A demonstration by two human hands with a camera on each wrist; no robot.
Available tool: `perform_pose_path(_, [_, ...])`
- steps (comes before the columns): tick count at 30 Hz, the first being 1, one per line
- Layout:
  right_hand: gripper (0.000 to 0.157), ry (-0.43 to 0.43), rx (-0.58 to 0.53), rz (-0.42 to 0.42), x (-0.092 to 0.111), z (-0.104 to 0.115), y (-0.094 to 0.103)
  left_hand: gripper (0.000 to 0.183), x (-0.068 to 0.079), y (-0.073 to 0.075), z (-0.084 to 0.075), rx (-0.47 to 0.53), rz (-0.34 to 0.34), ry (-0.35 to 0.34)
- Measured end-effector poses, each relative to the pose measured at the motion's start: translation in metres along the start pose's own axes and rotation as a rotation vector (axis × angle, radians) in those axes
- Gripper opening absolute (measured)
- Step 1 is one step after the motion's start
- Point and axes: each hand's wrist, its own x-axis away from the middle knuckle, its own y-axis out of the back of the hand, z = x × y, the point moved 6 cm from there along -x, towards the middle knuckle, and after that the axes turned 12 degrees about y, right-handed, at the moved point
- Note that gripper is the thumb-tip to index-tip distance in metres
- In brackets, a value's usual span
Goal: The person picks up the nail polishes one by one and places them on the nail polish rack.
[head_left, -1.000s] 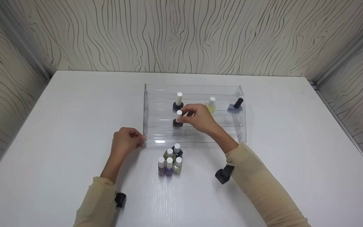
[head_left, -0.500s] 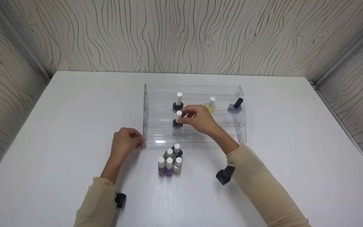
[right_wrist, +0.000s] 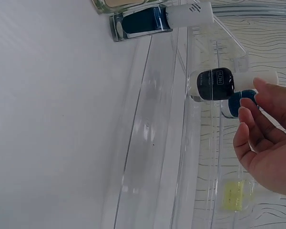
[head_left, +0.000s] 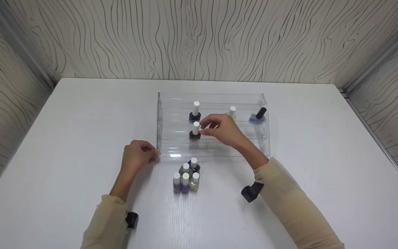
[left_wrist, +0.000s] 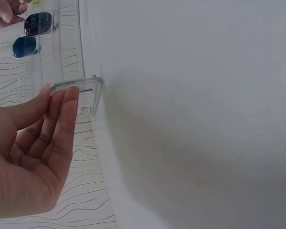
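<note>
The left hand (head_left: 136,155) pinches; the right hand (head_left: 225,130) curves loosely, thumb (right_wrist: 272,98) and fingers (right_wrist: 262,123) apart.

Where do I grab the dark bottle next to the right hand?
Probably by its tall white cap, pinched from the right: the dark bottle stands upright with its cap sticking up, and the blue bottle stands close behind.
</note>
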Motion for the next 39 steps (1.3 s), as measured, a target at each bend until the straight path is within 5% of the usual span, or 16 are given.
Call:
perform_pose_path(17, [0.017,-0.011,0.040,-0.002,0.017,0.005,0.024,0.007,0.000,0.000,0.000,0.001,-0.011,-0.011])
perform_pose_path(39, [0.015,0.016,0.027,0.073,0.042,-0.003,0.007,0.007,-0.001,-0.001,0.002,-0.009,-0.009,0.002])
